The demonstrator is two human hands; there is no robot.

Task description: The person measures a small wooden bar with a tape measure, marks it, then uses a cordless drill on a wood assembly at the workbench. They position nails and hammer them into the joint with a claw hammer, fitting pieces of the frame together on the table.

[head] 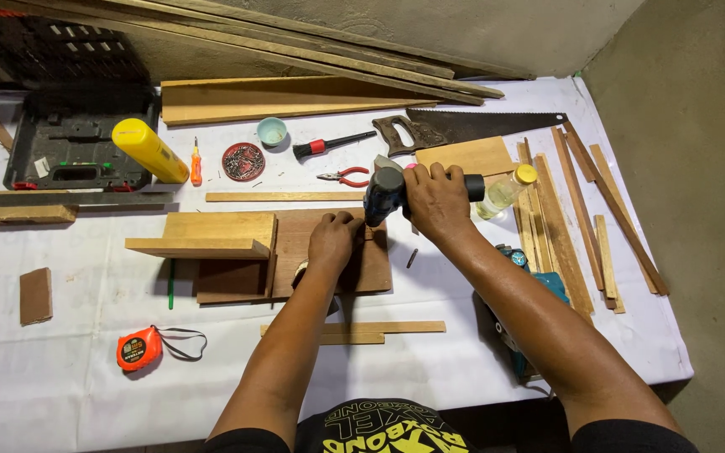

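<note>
Right hand (434,200) clenched round a power drill (385,195) pointing down, just right of left hand (334,241) pressed flat-fisted on brown board (371,264)

Both forearms are bare from the hands down to short black sleeves that show only at the near edge of the view. The left hand (334,239) and right hand (435,201) wear no gloves, rings or watch. Between the arms, the chest of a black shirt shows, printed with large yellow-green block letters and smaller pale lettering.
</note>
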